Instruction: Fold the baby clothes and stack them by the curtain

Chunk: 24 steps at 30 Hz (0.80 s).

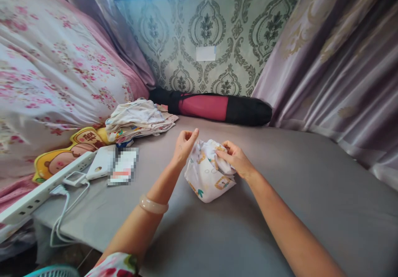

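A white printed cloth (209,181), folded into a small bundle, lies on the grey surface (298,202) in front of me. Small orange-brown and green figures show on it; whether it is a garment I cannot tell. At its left upper edge is my left hand (185,146), fingers curled in and thumb pointing up, closed on the cloth's edge. From the right, my right hand (236,159) pinches the top folds between thumb and fingers. A pale bangle (153,205) circles my left wrist.
Folded clothes (139,119) are stacked at the back left. Nearby lie a white power strip (46,190) with plugged-in cables, a white device (101,163), a blurred-out flat object (123,167) and a yellow cushion (66,156). Along the patterned wall rests a long black-and-red bag (203,107).
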{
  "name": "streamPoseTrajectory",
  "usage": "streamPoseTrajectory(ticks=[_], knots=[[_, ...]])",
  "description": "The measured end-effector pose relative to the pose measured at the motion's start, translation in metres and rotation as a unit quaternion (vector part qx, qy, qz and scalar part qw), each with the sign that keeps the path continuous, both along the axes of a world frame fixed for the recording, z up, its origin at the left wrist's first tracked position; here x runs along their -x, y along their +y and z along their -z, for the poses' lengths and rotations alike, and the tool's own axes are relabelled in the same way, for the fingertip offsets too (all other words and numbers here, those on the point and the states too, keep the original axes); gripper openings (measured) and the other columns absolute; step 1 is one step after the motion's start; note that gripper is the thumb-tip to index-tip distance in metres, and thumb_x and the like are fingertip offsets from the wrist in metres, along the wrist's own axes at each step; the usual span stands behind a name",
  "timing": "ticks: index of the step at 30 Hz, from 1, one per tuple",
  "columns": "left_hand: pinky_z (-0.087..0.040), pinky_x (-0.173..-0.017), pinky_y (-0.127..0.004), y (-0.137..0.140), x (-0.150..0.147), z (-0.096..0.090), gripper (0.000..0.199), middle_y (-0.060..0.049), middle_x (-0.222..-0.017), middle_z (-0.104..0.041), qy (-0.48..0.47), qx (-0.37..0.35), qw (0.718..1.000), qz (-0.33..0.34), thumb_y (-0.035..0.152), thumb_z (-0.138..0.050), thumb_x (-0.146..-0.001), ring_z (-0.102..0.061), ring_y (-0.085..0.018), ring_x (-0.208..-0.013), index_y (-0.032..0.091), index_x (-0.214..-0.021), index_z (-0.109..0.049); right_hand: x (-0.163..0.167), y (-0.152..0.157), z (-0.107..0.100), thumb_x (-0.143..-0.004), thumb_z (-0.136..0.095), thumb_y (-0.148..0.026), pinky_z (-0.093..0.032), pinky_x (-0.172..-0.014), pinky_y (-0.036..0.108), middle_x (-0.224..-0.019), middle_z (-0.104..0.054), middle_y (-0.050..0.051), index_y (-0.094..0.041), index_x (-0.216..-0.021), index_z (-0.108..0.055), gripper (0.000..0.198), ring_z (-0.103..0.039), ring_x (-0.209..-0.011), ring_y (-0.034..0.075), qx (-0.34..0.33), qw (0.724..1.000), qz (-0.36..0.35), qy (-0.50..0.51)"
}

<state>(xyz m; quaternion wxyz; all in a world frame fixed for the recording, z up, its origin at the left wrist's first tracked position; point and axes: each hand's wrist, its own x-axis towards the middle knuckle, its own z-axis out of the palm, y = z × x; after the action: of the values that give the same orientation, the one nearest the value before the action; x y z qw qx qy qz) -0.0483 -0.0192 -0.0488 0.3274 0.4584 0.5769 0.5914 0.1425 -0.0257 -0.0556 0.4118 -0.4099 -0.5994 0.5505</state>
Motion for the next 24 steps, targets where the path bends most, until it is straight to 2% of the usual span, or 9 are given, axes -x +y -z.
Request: streamPoseTrajectory(ticks=[2, 5, 8, 12, 15, 19, 21, 24], knots=[[-0.038, -0.060, -0.024, -0.010, 0.005, -0.004, 0.048, 0.002, -0.069, -0.055, 0.063, 0.037, 0.997, -0.012, 0.065, -0.064, -0.072, -0.051, -0.012, -0.065, 0.018, -0.074, -0.054, -0.001, 0.002, 0.000, -0.069, -0.073, -0.049, -0.035, -0.048, 0.022, -0.067, -0.059, -0.006, -0.023, -0.083, -0.051, 0.037, -0.050, -0.053, 0.010, -0.009, 1.000, -0.004, -0.001], [-0.034, -0.050, -0.023, -0.020, 0.004, -0.004, 0.048, 0.004, -0.054, -0.052, 0.091, 0.111, 0.988, 0.053, 0.064, -0.068, -0.069, -0.049, -0.012, -0.052, 0.020, -0.069, -0.050, 0.001, 0.003, -0.002, -0.069, -0.074, -0.052, -0.037, -0.050, 0.023, -0.069, -0.061, -0.005, -0.023, -0.086, -0.052, 0.040, -0.052, -0.054, 0.011, -0.037, 0.999, -0.007, -0.012], [-0.033, -0.045, -0.022, -0.024, -0.003, 0.001, 0.039, 0.003, -0.044, -0.051, 0.049, 0.170, 0.977, 0.117, 0.051, -0.072, -0.070, -0.049, -0.012, -0.044, 0.020, -0.064, -0.049, 0.002, 0.000, -0.009, -0.068, -0.074, -0.051, -0.039, -0.052, 0.023, -0.072, -0.062, -0.004, -0.022, -0.085, -0.054, 0.039, -0.052, -0.057, 0.011, -0.085, 0.996, -0.005, -0.036], [-0.041, -0.048, -0.021, -0.024, -0.013, 0.005, 0.019, 0.002, -0.046, -0.053, -0.064, 0.198, 0.970, 0.126, 0.022, -0.069, -0.069, -0.051, -0.010, -0.044, 0.017, -0.058, -0.054, -0.006, -0.005, -0.020, -0.066, -0.076, -0.050, -0.039, -0.052, 0.023, -0.073, -0.063, -0.003, -0.021, -0.083, -0.056, 0.039, -0.050, -0.056, 0.010, -0.126, 0.990, 0.014, -0.063], [-0.047, -0.056, -0.022, -0.023, -0.016, 0.005, 0.011, 0.002, -0.053, -0.055, -0.176, 0.152, 0.965, 0.119, 0.014, -0.068, -0.064, -0.054, -0.009, -0.051, 0.015, -0.061, -0.058, -0.022, -0.008, -0.032, -0.063, -0.079, -0.050, -0.040, -0.051, 0.023, -0.073, -0.065, -0.003, -0.021, -0.083, -0.057, 0.041, -0.052, -0.057, 0.010, -0.137, 0.988, 0.043, -0.062], [-0.046, -0.061, -0.022, -0.018, -0.012, -0.003, 0.019, 0.002, -0.059, -0.056, -0.250, 0.053, 0.959, 0.122, 0.020, -0.074, -0.058, -0.055, -0.009, -0.058, 0.015, -0.061, -0.055, -0.051, -0.012, -0.063, -0.058, -0.083, -0.051, -0.046, -0.054, 0.024, -0.076, -0.067, -0.002, -0.021, -0.083, -0.059, 0.045, -0.056, -0.058, 0.011, -0.143, 0.982, 0.115, -0.044], [-0.044, -0.061, -0.020, -0.015, -0.009, -0.016, 0.025, 0.003, -0.063, -0.056, -0.245, -0.015, 0.957, 0.153, 0.025, -0.076, -0.057, -0.055, -0.008, -0.061, 0.016, -0.060, -0.053, -0.066, -0.016, -0.085, -0.056, -0.084, -0.052, -0.046, -0.052, 0.024, -0.074, -0.066, -0.002, -0.022, -0.081, -0.060, 0.046, -0.057, -0.057, 0.011, -0.145, 0.978, 0.140, -0.047], [-0.042, -0.058, -0.019, -0.013, -0.003, -0.050, 0.030, 0.004, -0.063, -0.053, -0.217, -0.082, 0.948, 0.219, 0.030, -0.076, -0.059, -0.051, -0.008, -0.059, 0.017, -0.061, -0.049, -0.087, -0.027, -0.123, -0.056, -0.085, -0.050, -0.046, -0.048, 0.023, -0.072, -0.066, -0.002, -0.022, -0.080, -0.061, 0.044, -0.057, -0.056, 0.011, -0.168, 0.971, 0.163, -0.054]])
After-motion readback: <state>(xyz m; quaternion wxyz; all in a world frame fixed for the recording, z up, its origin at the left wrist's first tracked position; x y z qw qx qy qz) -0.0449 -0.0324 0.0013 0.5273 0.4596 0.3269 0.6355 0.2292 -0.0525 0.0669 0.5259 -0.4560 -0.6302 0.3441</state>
